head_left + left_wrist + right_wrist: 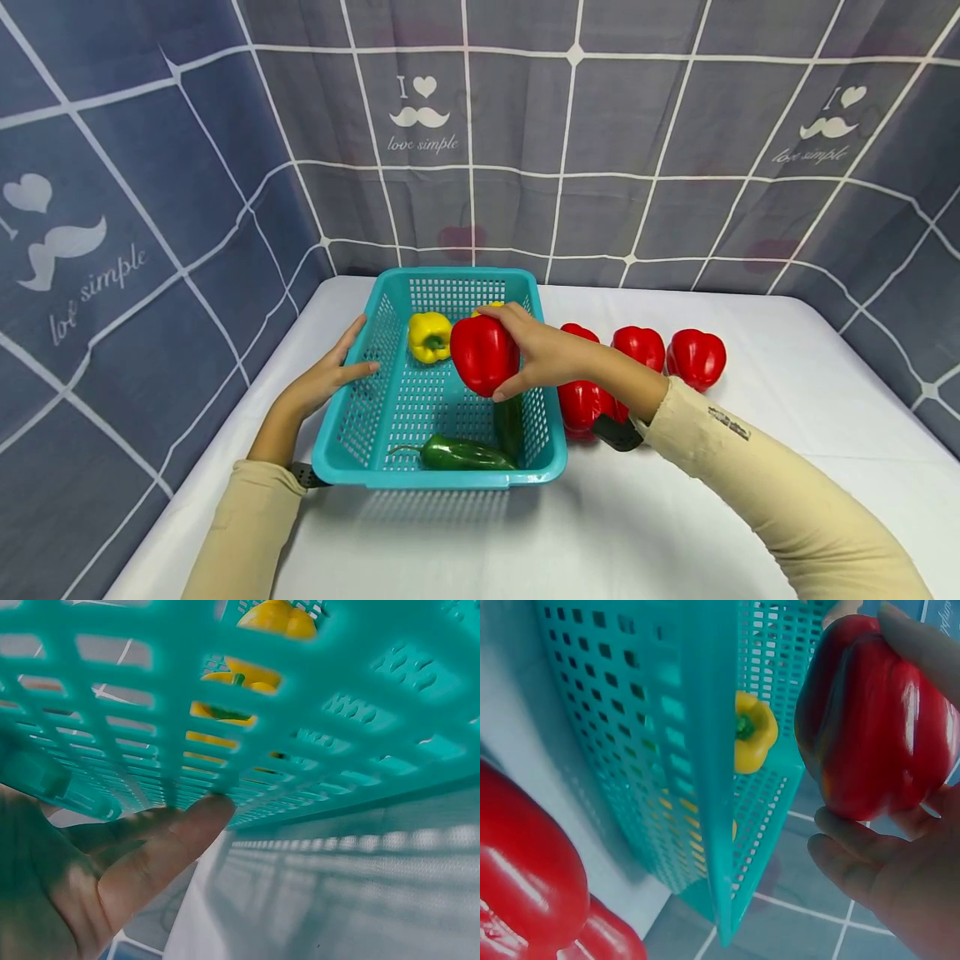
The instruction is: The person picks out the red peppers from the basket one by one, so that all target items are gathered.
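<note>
A red bell pepper (483, 354) is gripped between the thumb and fingers of my right hand (543, 346), above the right half of the teal plastic basket (442, 479). In the right wrist view the held pepper (881, 720) shows beside the basket's wall. My left hand (322, 385) holds the basket's left rim, thumb over the edge and fingers (180, 840) against the outer wall. Inside the basket sit a yellow bell pepper (430, 337), another yellow one mostly hidden behind my right hand, a green chili pepper (465, 454) and a long dark green vegetable (508, 429).
Several red bell peppers (696, 358) lie on the white tablecloth (787, 383) right of the basket, partly hidden by my right forearm. A grey checked curtain (517, 117) with white lines stands behind the table and along its sides.
</note>
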Motion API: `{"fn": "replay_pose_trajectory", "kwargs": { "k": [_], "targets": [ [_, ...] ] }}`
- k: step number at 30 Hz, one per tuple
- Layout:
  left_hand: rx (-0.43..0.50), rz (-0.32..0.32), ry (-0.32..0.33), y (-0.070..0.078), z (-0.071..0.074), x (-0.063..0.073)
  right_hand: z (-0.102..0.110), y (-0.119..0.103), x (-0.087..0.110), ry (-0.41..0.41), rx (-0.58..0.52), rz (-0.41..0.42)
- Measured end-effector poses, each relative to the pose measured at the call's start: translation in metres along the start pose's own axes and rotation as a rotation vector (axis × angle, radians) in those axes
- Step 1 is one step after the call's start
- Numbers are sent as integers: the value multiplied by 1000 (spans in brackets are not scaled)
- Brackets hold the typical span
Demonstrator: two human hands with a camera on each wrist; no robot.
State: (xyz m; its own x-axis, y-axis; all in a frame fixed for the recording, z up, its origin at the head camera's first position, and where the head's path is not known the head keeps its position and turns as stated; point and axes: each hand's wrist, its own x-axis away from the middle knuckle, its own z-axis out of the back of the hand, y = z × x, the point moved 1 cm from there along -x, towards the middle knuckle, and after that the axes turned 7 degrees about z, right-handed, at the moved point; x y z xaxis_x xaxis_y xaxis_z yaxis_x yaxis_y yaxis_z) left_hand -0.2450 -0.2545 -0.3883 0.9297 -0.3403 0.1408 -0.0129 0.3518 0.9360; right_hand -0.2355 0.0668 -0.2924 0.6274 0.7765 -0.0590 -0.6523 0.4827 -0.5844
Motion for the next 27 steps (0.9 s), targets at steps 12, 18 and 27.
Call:
{"fn": "replay_pose_trajectory", "kwargs": {
  "k": [12,18,27],
  "targets": [
    [-26,7,12,1,0,1,7,14,12,42,8,5],
    [-28,15,15,-1,0,0,10,19,18,39,-20,-42],
    [-29,14,3,-2,-1,-1,10,30,26,59,-23,-80]
  ]
}}
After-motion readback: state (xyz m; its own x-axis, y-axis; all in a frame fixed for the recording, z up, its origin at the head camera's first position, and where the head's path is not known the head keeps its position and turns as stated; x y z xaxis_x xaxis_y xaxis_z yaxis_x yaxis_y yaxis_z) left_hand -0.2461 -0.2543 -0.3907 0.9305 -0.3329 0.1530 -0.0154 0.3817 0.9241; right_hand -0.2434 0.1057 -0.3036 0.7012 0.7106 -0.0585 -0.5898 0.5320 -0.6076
